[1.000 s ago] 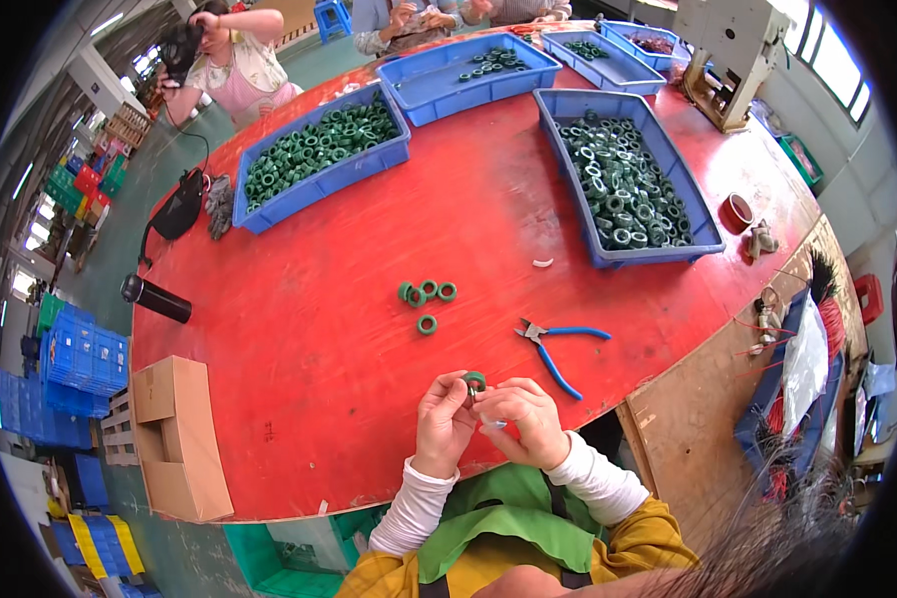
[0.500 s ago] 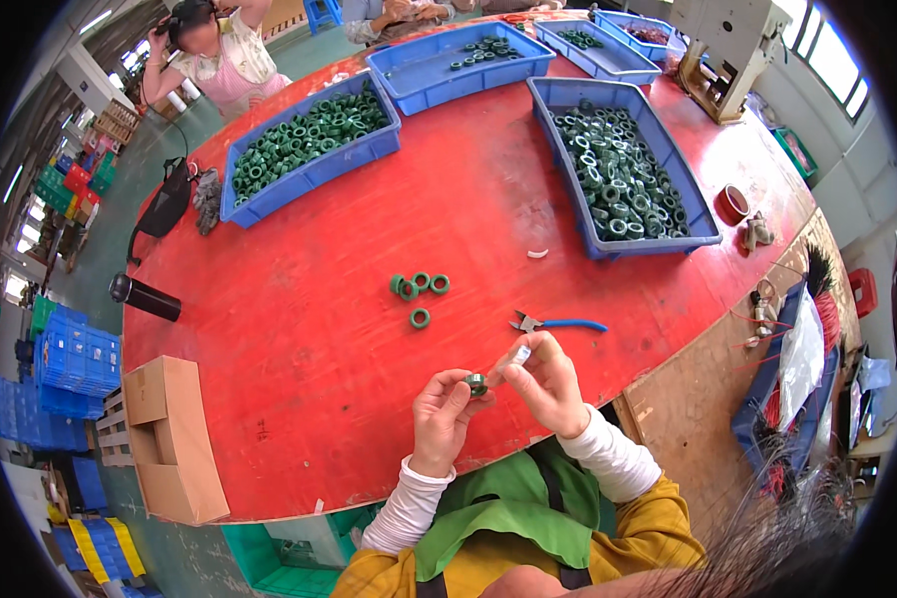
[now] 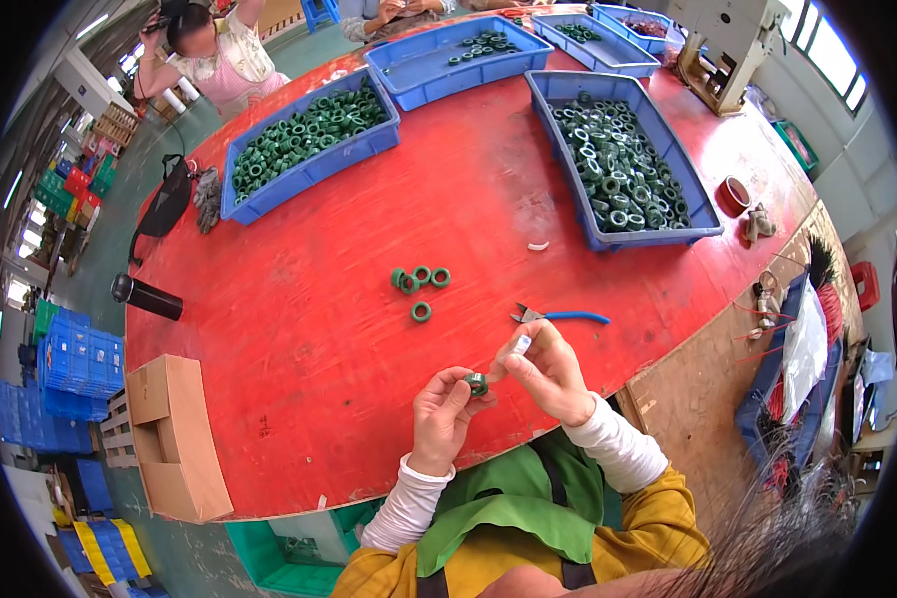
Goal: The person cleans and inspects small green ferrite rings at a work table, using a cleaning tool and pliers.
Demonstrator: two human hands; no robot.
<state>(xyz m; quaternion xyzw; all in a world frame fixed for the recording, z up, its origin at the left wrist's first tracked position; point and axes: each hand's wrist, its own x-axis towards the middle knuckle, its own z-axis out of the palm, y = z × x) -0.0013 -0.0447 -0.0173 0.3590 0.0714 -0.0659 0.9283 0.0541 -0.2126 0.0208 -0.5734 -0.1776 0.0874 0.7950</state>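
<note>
Between the thumb and fingers of my left hand (image 3: pixel 443 411) is a small green ring (image 3: pixel 477 384), partly covered by the fingertips. My right hand (image 3: pixel 546 371) is just right of it, thumb and fingers pinched together close to the ring. Whether that pinch holds anything is too small to make out. A white wrap (image 3: pixel 521 345) shows on one right finger. Ahead on the red table lie a single green ring (image 3: pixel 421 312) and a small cluster of green rings (image 3: pixel 411 284). Cutting pliers with a blue handle (image 3: pixel 574 317) rest just beyond my right hand.
Blue trays of green rings stand at the far left (image 3: pixel 314 167) and far right (image 3: pixel 703 235), with more trays behind. A black bottle (image 3: pixel 148 296) and an open cardboard box (image 3: pixel 193 448) are at the left edge. A brown tape roll (image 3: pixel 734 195) lies right. Other people are across the table.
My left hand keeps its hold on the green ring, with hardly any movement. My right hand has shifted very slightly beside it. The whole view has moved a little.
</note>
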